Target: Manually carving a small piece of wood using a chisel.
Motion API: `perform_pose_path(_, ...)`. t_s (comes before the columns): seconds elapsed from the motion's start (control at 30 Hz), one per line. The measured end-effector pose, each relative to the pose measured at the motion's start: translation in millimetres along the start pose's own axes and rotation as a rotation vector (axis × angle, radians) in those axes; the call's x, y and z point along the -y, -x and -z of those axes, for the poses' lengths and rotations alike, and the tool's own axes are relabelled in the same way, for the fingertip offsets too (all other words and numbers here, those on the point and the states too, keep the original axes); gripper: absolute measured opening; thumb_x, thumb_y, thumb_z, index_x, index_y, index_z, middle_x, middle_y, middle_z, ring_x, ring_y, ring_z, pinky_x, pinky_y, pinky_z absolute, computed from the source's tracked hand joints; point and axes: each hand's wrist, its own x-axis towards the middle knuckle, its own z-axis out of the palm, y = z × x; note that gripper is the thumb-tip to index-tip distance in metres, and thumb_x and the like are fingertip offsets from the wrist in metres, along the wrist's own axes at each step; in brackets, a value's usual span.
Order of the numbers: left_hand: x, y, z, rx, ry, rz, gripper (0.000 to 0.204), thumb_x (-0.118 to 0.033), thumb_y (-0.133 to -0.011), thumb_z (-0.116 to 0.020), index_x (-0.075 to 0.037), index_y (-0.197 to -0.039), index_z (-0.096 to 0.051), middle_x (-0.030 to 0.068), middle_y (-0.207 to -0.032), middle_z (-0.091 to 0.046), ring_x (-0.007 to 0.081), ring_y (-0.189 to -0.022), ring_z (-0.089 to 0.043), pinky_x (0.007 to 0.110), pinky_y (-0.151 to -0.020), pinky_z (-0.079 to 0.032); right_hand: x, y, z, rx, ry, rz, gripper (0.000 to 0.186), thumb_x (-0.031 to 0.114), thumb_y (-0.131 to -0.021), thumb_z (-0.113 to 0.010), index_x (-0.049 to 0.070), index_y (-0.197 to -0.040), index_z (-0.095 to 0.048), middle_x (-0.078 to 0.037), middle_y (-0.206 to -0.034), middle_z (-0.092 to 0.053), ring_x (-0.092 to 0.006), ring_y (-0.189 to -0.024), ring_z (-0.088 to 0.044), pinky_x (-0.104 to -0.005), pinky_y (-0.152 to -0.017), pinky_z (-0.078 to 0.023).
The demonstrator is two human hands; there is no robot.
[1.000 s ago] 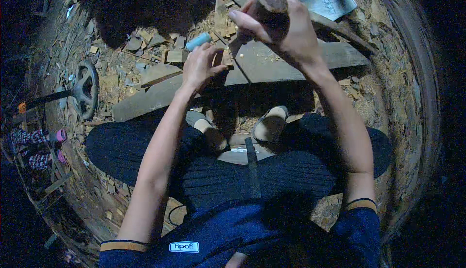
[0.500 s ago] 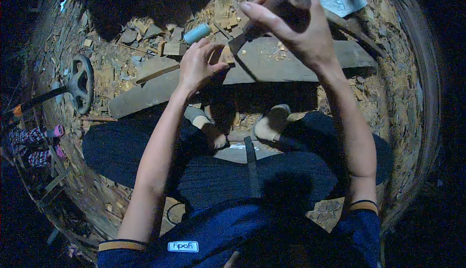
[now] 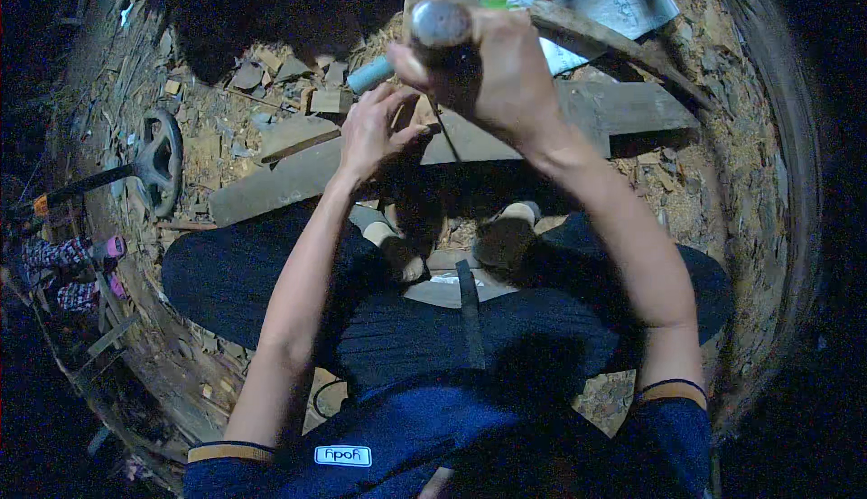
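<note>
A long, weathered wooden plank (image 3: 650,107) lies crosswise in front of my feet. Over its middle, my left hand (image 3: 370,134) is closed, fingers and thumb pinching a small pale wood block (image 3: 426,112) that stands on the plank. My right hand (image 3: 515,83) wraps round a thick, round-handled chopping tool (image 3: 441,22), its rounded end facing up. Most of its blade is hidden beneath the hand. A thin dark line below it crosses the plank beside the block; whether this is blade edge or shadow I cannot tell.
Beyond my left hand lies a light-blue cylinder (image 3: 368,74) among wood offcuts (image 3: 330,102) and chips. Printed white sheets (image 3: 623,2) and a long, bent board (image 3: 623,47) are at the far right. A steering wheel (image 3: 161,163) and another person's pink-shod feet (image 3: 114,248) appear at left.
My right hand has swung the tool leftward and turned it, so its handle end now shows above the block. My left hand keeps its place at the block.
</note>
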Motion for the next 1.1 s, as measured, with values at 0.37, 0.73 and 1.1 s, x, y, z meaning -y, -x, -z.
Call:
perform_pose_path(0.37,-1.4,17.4,49.1,0.376,1.177,0.23,0.059,-0.034,-0.09,-0.061,-0.004,-0.138,-0.044,0.0106,-0.133,-0.052,0.0204,-0.119,-0.051,0.034,-0.102,-0.039,-12.2,8.8,12.9,0.068,-0.077,-0.178,0.037,0.041,-0.071,-0.075,0.005,-0.079,-0.067,-0.018,-0.068,-0.063,-0.0321,-0.064,-0.064,-0.0406,-0.061,-0.05)
perform_pose_path(0.73,-14.1,19.0,47.7,0.45,1.609,0.35,0.056,-0.046,-0.092,-0.051,-0.001,-0.125,-0.051,0.0166,-0.125,-0.057,0.0286,-0.11,-0.059,0.038,-0.089,-0.048,10.0,27.7,71.0,-0.076,0.076,-0.232,0.021,0.023,-0.083,-0.071,0.004,-0.087,-0.066,-0.005,-0.077,-0.067,-0.0113,-0.068,-0.063,-0.0265,-0.064,-0.048)
perform_pose_path(1.1,23.2,-5.7,-2.8,0.173,0.438,0.234,0.034,-0.033,-0.09,-0.061,-0.007,-0.112,-0.057,0.0052,-0.078,-0.06,0.0171,-0.069,-0.058,0.031,-0.068,-0.048,-9.9,31.6,34.7,0.017,0.152,-0.139,0.025,0.026,-0.084,-0.07,0.002,-0.08,-0.063,-0.001,-0.07,-0.063,-0.0099,-0.066,-0.059,-0.0242,-0.064,-0.048)
